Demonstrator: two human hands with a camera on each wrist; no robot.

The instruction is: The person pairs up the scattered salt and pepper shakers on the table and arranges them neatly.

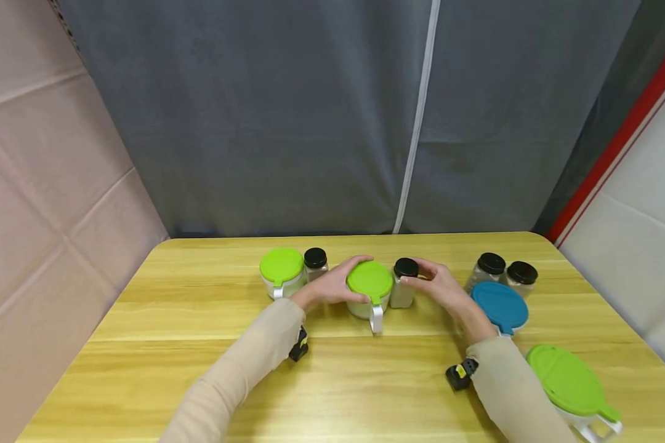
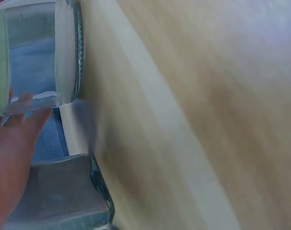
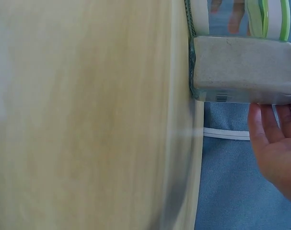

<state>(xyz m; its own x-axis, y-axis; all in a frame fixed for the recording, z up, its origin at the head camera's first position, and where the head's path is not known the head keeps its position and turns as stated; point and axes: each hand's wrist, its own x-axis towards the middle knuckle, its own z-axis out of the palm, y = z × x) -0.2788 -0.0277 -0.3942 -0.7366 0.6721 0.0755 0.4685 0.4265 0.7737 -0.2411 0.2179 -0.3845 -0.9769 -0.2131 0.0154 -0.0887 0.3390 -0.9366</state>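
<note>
Grasping a green-lidded jar (image 1: 370, 284), the left hand (image 1: 335, 286) had its thumb in front and fingers behind. The right hand (image 1: 446, 289) pinched a black-lidded jar (image 1: 402, 298) near its top, and both jars stood between the hands (whether they touched was hard to tell). If the hands squeezed inward, the clear bodies could have knocked together; a sideways tug so high on the slim jar could have tipped it. To the right hand's right, a blue-lidded jar (image 1: 500, 304) sat close beside the forearm, where a careless sleeve (image 1: 512, 384) might have bumped it. Beneath both hands spread a yellow wood-grain table (image 1: 360, 387). Beyond them hung a dark grey curtain (image 1: 266, 123), with a pale, creased wall (image 1: 44, 184) far to their left and a red-edged white panel (image 1: 637, 234) far right.
</note>
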